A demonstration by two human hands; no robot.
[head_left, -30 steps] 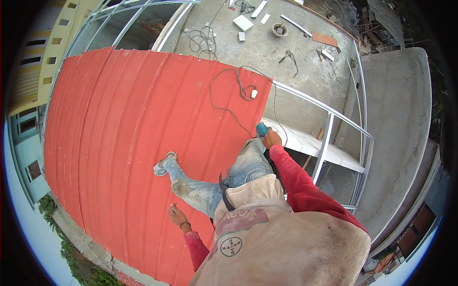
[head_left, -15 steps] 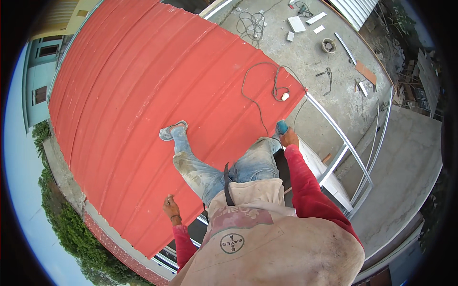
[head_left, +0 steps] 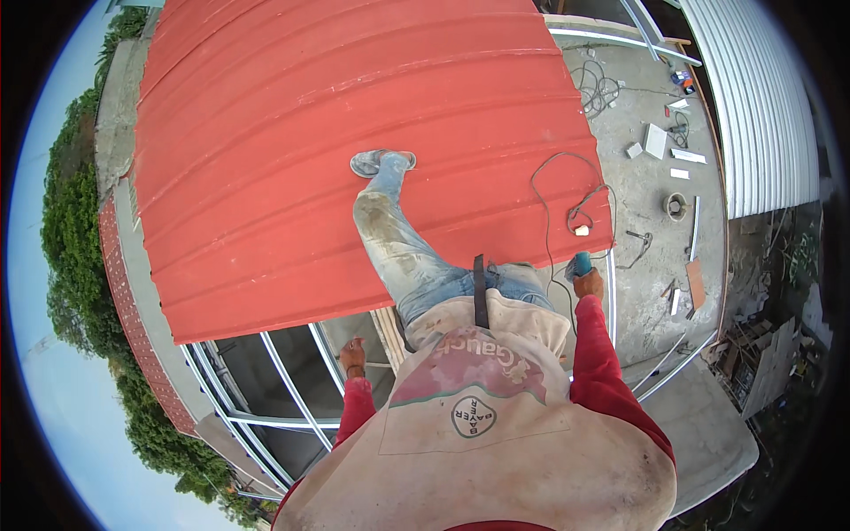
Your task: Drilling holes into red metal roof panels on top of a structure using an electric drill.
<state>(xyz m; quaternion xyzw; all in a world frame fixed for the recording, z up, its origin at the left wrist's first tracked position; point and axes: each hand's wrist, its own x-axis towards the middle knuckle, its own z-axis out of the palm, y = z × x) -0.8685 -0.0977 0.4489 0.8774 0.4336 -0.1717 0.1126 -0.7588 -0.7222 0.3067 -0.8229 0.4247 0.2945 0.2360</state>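
My right hand is shut on a teal power tool beside the right edge of the red ribbed roofing sheet. A cord loops on the sheet to a white plug. My left hand, empty with fingers loosely apart, hangs over the roof framing by pale timber boards. One sandalled foot of mine stands on the sheet; my right foot is hidden.
Open metal framing spans gaps below and left of the sheet. A lower concrete floor to the right holds a bucket, cables, white blocks and offcuts. Corrugated white roofing lies beyond; trees are at left.
My view has turned, shifting the red sheet upward and the concrete floor to the right. My left hand now appears over the open framing instead of the sheet. The teal tool stays in my right hand.
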